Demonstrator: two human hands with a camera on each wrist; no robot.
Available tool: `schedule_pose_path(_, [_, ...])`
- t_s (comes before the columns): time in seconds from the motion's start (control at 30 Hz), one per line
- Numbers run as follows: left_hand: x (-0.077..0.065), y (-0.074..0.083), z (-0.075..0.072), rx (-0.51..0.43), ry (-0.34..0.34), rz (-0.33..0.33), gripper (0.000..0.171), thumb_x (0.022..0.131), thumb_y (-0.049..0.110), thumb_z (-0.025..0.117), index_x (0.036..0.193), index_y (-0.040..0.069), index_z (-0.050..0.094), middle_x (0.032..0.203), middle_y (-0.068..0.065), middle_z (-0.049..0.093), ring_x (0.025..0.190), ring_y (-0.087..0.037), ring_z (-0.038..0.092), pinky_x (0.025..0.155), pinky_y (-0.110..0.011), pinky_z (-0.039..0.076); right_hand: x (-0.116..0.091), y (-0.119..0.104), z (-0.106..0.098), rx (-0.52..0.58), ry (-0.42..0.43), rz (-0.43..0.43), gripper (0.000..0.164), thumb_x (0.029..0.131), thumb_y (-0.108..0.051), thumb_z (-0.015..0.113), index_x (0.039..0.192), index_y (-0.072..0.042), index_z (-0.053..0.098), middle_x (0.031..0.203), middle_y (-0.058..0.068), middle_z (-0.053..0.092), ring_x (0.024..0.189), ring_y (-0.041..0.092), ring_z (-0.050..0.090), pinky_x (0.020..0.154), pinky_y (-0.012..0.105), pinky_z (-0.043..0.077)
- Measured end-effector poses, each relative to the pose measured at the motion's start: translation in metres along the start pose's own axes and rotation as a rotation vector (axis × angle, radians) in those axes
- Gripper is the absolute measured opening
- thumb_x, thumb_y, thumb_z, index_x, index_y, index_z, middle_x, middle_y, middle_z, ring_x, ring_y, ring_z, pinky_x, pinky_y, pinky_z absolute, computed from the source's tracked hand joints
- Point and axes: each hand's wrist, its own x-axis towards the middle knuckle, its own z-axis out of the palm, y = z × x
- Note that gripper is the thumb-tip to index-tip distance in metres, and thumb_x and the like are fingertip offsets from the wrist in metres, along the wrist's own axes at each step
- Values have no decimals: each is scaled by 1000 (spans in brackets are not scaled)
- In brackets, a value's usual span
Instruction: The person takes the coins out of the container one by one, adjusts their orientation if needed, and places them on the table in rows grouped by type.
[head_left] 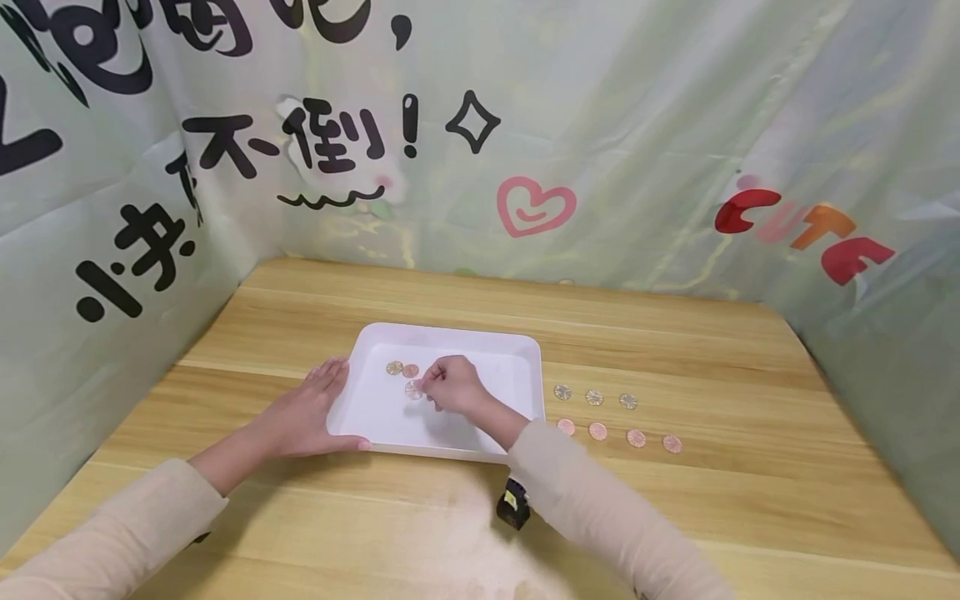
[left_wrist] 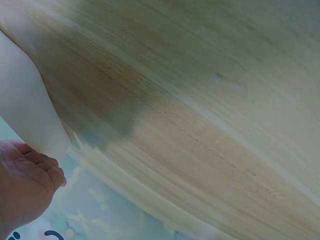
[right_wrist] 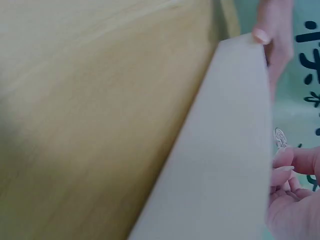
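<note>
A shallow white tray (head_left: 495, 383) stands on the wooden table, its left side held by my left hand (head_left: 311, 410). The thumb lies at the near left corner and the fingers run along the left edge. Over the tray, my right hand (head_left: 452, 385) pinches a coin (right_wrist: 280, 138) between thumb and fingertips. In the head view that coin shows close to the tray floor, just in front of a gold-coloured coin (head_left: 394, 367) and a copper-coloured coin (head_left: 410, 371) lying side by side. The left wrist view catches the left hand's fingers (left_wrist: 47, 167) against the tray's outer wall.
Right of the tray, three dull gold coins (head_left: 594, 397) form a row, with several copper coins (head_left: 636, 438) in a row nearer me. A small black object (head_left: 513, 504) shows by my right sleeve. A printed curtain (head_left: 630, 150) encloses the table (head_left: 360, 533) at the back and sides.
</note>
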Motion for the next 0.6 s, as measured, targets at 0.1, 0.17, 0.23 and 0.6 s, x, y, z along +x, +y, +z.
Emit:
schedule_pose_path(0.1, [0,0,-1,-5,-2,0,113,70,65,64,138,-17,25,147,-32,24,137,-45,22,112,-53,24,-5,1,-10,35,9,10,15,87,-9,63,75,-1,59,57,-2,51,43,7,45,43,16,36])
schedule_pose_path(0.17, [0,0,-1,-5,-4,-1,113,71,64,64,138,-17,25,147,-32,24,137,-45,22,112,-54,24,-7,3,-16,55,17,15,15,87,-10,63,75,-1,58,56,-2,51,43,7,44,43,15,37])
schedule_pose_path(0.23, [0,0,0,-5,-4,0,113,71,64,64,138,-17,25,147,-32,24,137,-45,22,112,-53,24,-10,5,-22,79,24,26,15,86,-9,63,75,-1,58,57,-1,51,44,7,44,43,15,38])
schedule_pose_path(0.6, [-1,-1,1,3,-1,5,112,71,65,63,138,-17,25,147,-32,24,137,-45,22,112,-53,24,-23,24,-56,135,85,53,12,86,-7,62,77,1,59,56,-1,50,45,7,42,44,16,38])
